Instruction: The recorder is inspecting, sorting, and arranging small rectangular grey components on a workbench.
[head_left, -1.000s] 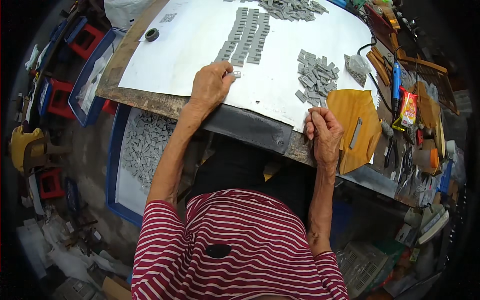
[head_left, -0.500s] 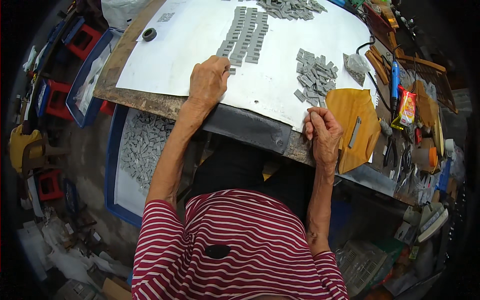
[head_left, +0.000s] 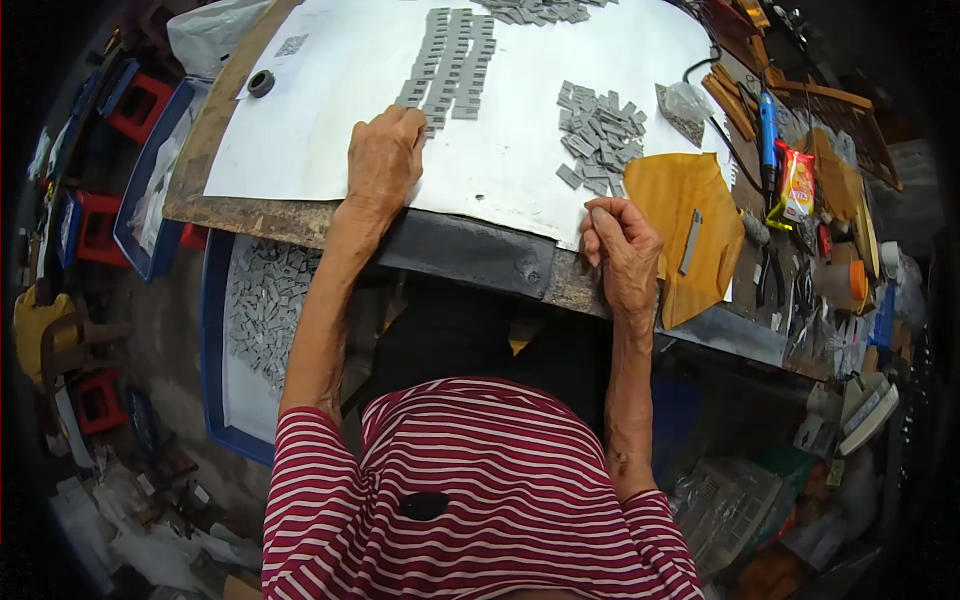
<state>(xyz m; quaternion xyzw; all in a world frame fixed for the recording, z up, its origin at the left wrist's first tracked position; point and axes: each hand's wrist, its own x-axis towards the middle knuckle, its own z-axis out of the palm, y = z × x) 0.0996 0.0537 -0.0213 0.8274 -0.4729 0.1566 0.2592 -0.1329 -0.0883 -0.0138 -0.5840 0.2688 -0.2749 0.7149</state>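
My left hand (head_left: 385, 160) is closed, its fingertips at the near end of the neat rows of small flat grey pieces (head_left: 468, 70). At those fingertips is one grey piece (head_left: 430, 132), lined up with the middle row and partly hidden by the fingers. Over the table's front edge, my right hand (head_left: 628, 255) has its thumb and fingers pinched together; whatever may be between them is hidden. Just beyond it spreads a loose heap of the same grey pieces (head_left: 603, 135). Beside it lies a yellow-brown board (head_left: 715, 190) bearing a narrow grey strip (head_left: 690, 242).
White paper (head_left: 310, 120) covers the worktable, with a black ring (head_left: 261, 83) at left. A blue tray (head_left: 212, 350) full of grey pieces stands below. Rightward are a clear bag (head_left: 685, 105), a blue pen-shaped tool (head_left: 768, 130), a red packet (head_left: 795, 185) and pliers (head_left: 770, 278).
The whole scene has shifted left in the picture. The grey piece at my left fingertips now sits closer to the row's end. My right hand keeps its pinch.
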